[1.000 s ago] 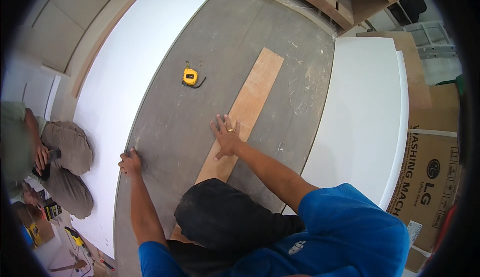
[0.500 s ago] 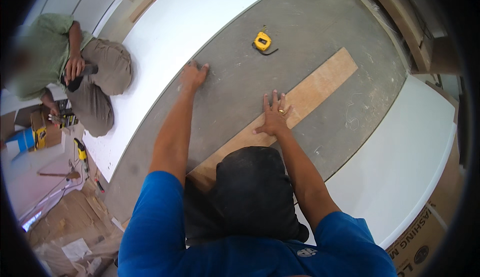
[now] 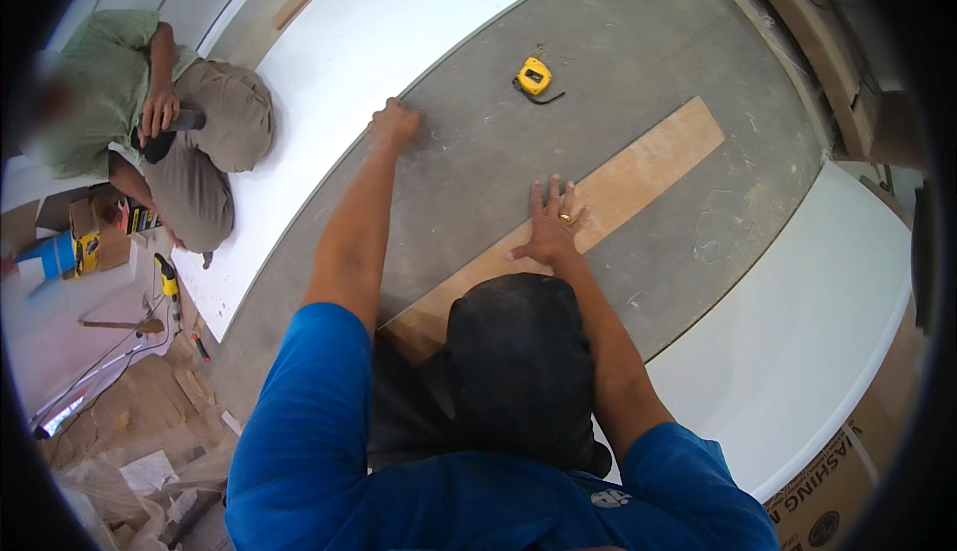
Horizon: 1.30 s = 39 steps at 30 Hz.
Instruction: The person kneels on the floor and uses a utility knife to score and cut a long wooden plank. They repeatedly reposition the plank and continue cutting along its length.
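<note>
A large grey sheet (image 3: pixel 469 142) lies in front of me on a white panel. My left hand (image 3: pixel 394 125) is at the sheet's far-left edge, its fingers curled over that edge. A tan wooden strip (image 3: pixel 653 167) runs diagonally across the sheet. My right hand (image 3: pixel 553 227), wearing a ring, is pressed flat on the strip with the fingers spread. The strip's near end is partly hidden behind my dark-clothed knee (image 3: pixel 518 342). Beyond the strip, a yellow tape measure (image 3: pixel 535 76) with a black strap rests on the sheet.
At the left a person (image 3: pixel 199 123) sits on the white panel (image 3: pixel 309 103), a dark object in one hand. Below are a yellow power tool (image 3: pixel 166 277), a hammer (image 3: pixel 150 326) and brown cardboard (image 3: pixel 130 402). A white panel (image 3: pixel 797 322) and a carton (image 3: pixel 827 491) are at the right.
My left hand has curled its fingers at the sheet's edge, where its thumb stuck out before. The right hand stays flat on the strip. The seated person's lower hand has moved down out of sight.
</note>
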Tool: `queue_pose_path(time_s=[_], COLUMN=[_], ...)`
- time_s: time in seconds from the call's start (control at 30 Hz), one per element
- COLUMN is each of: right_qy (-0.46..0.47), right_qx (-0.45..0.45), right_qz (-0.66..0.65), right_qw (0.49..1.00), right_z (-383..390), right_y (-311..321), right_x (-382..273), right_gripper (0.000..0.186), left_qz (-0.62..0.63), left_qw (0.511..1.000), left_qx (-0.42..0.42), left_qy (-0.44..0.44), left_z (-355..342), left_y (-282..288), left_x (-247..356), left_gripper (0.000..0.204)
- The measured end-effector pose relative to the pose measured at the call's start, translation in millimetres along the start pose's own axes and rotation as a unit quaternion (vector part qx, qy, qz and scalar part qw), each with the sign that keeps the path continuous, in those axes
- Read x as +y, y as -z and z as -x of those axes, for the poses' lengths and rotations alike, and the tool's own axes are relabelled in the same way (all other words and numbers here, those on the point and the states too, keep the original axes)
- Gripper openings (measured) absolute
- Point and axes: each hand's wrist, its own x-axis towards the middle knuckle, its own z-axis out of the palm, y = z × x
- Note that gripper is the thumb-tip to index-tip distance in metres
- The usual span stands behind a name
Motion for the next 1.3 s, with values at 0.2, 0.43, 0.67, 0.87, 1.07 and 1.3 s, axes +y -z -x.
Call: queue_pose_path(time_s=[0.2, 0.43, 0.67, 0.87, 1.07, 1.3], right_qy=[0.022, 0.029, 0.056, -0.188, -0.253, -0.283], right_qx=[0.014, 0.026, 0.095, 0.452, 0.431, 0.383], right_qz=[-0.014, -0.049, -0.112, -0.114, -0.08, -0.073], right_qw=[1.0, 0.998, 0.988, 0.865, 0.862, 0.877], right_z=[-8, 6, -2, -89, -111, -113], right_y=[-14, -2, 1, 84, 102, 106], right_x=[6, 5, 22, 175, 172, 179], right_gripper=[0.151, 0.15, 0.114, 0.066, 0.071, 0.074], left_qz=[-0.103, -0.086, -0.134, -0.134, -0.16, -0.159], left_qw=[0.991, 0.995, 0.987, 0.99, 0.986, 0.986], left_qx=[0.067, 0.019, 0.017, -0.028, -0.02, -0.018], left_qy=[-0.06, -0.043, -0.082, -0.043, -0.033, -0.055], left_z=[-13, -15, 32, 35, 16, 6], left_y=[-17, -1, -25, -19, -24, -31], left_x=[-12, -8, -3, 36, 25, 22], left_gripper=[0.073, 0.06, 0.119, 0.142, 0.15, 0.156])
